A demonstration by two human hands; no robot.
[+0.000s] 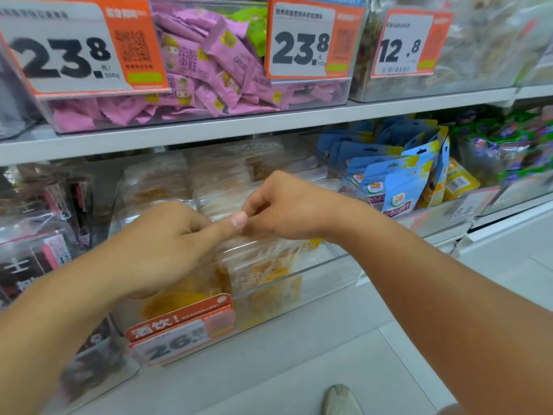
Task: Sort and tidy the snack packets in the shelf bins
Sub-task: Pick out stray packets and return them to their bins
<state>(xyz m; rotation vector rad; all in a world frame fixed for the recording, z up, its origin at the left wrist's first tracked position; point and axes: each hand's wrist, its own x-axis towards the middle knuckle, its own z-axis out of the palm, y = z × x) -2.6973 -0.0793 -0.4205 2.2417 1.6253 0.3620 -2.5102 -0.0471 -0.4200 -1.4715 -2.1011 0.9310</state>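
White shop shelving [209,127] ran across the view, two tiers of clear plastic bins above a pale floor. The landmark was the middle lower bin [299,283], a clear tub with an orange price tag [182,327] clipped to its front left corner. It held transparent snack packets [263,265] with yellow-orange contents, standing in rows front to back. Both hands met over this bin. The left hand [161,244] was curled, its thumb stretched out toward the other hand; the right hand [287,205] had its fingers bent and touched the left thumb tip. Whether either hand pinched a packet edge could not be told, since the fingers hid what lay below. Right of the bin stood blue pouches [395,181] in a neighbouring tub. Left of it were dark packets [39,241] with pink labels. Directly above it, on the upper shelf, a bin of pink wrapped sweets [209,70] carried large price cards [302,40]. Below and right of the bin, a shoe tip [341,399] showed on the floor.
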